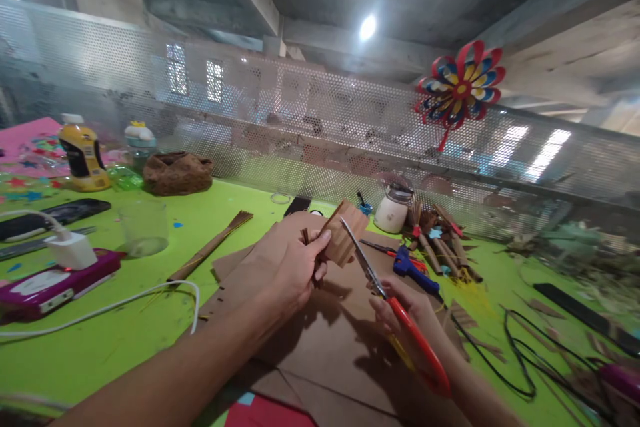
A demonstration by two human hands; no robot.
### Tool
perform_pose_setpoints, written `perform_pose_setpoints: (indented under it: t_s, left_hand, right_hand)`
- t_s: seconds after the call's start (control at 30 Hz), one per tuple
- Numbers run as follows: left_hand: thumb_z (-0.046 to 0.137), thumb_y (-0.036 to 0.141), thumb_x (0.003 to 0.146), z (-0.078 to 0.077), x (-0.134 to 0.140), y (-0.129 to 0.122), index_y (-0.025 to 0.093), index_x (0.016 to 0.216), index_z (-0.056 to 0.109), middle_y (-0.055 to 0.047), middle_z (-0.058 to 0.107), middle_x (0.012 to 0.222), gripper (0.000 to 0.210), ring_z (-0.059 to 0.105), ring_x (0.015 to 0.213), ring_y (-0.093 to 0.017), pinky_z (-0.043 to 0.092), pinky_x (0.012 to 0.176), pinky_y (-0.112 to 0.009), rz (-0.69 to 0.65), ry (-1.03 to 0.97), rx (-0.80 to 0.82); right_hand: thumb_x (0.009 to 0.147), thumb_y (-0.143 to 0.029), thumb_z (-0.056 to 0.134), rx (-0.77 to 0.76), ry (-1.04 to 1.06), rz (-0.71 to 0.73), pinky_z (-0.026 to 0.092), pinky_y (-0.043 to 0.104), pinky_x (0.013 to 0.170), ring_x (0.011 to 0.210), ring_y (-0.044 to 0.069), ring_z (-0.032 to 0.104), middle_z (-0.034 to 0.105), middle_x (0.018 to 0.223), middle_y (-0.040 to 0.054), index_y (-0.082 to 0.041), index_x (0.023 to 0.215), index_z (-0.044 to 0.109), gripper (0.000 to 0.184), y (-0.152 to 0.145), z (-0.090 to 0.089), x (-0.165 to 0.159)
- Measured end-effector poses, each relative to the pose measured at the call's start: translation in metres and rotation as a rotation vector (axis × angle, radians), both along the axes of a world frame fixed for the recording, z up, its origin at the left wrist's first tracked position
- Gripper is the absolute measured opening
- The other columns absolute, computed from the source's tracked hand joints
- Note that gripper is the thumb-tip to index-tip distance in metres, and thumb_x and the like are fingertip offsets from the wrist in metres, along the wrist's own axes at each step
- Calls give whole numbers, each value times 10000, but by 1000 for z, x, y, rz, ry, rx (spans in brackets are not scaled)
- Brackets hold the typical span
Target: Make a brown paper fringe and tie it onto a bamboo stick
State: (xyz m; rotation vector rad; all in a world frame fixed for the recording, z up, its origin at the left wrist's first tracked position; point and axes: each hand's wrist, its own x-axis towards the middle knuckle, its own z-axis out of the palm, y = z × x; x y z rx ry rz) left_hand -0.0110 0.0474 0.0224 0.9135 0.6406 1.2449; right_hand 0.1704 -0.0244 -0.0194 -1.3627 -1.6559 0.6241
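Observation:
My left hand (303, 263) is closed around a small piece of brown corrugated cardboard (345, 230), raised over the table. Thin dark brown strips poke out between its fingers. In my right hand (400, 310) is a pair of red-handled scissors (417, 340), the blades pointing up and left. Their tips lie across or just in front of the cardboard piece; whether they touch it I cannot tell. Below both hands spreads a large brown cardboard sheet (320, 360), with a shadow on it.
A blue glue gun (415, 270) lies right of the sheet, near rolled cardboard tubes (440, 247) and a white jar (393, 210). At left are a rolled paper stick (210, 247), a clear cup (145, 230), a purple power bank (55, 283) and a yellow bottle (83, 157). A black cable (515, 353) loops at right.

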Motion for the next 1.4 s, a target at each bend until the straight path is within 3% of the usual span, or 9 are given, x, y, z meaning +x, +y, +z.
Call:
perform_pose_setpoints:
  t_s: [0.23, 0.4, 0.6, 0.87, 1.1, 1.4]
  left_hand:
    - [689, 386, 706, -1, 1, -1, 167, 692, 510, 58, 477, 491, 283, 291, 327, -22, 172, 320, -163, 10, 43, 30]
    - [668, 411, 719, -8, 7, -11, 177, 650, 437, 89, 399, 482, 337, 279, 307, -16, 154, 311, -165, -62, 74, 39]
    - [649, 391, 746, -12, 14, -18, 157, 665, 474, 61, 440, 561, 303, 274, 366, -11, 188, 323, -160, -80, 75, 46]
    - [632, 397, 759, -13, 12, -18, 155, 670, 483, 64, 439, 541, 298, 276, 337, -4, 151, 326, -164, -79, 94, 42]
    - [621, 410, 765, -7, 11, -21, 143, 690, 527, 45, 467, 543, 293, 274, 342, -5, 174, 330, -158, -138, 123, 29]
    - [590, 446, 783, -11, 11, -21, 170, 731, 499, 65, 440, 509, 296, 255, 327, -20, 164, 318, -162, -174, 145, 47]
  right_hand:
    - [825, -496, 512, -46, -15, 76, 419, 249, 512, 529, 132, 486, 520, 621, -1, -167, 978, 576, 369, -7, 16, -9]
    - [859, -520, 435, -42, 0, 115, 460, 269, 570, 593, 158, 531, 550, 664, 18, -160, 1023, 542, 409, -9, 25, -12]
    - [881, -516, 404, -80, 42, 119, 472, 263, 556, 590, 148, 514, 536, 675, 15, -160, 1083, 515, 424, -12, 26, -13]
    - [852, -571, 413, -69, 69, 92, 445, 252, 514, 566, 147, 503, 512, 651, 7, -171, 1002, 532, 443, -14, 26, -16]
    - [854, -548, 432, -17, 35, 104, 439, 258, 532, 590, 160, 532, 590, 711, 40, -172, 1057, 555, 445, -11, 23, -12]
    - [850, -579, 397, -4, 14, 113, 462, 297, 571, 606, 184, 531, 573, 691, 35, -231, 900, 611, 411, -16, 32, -13]
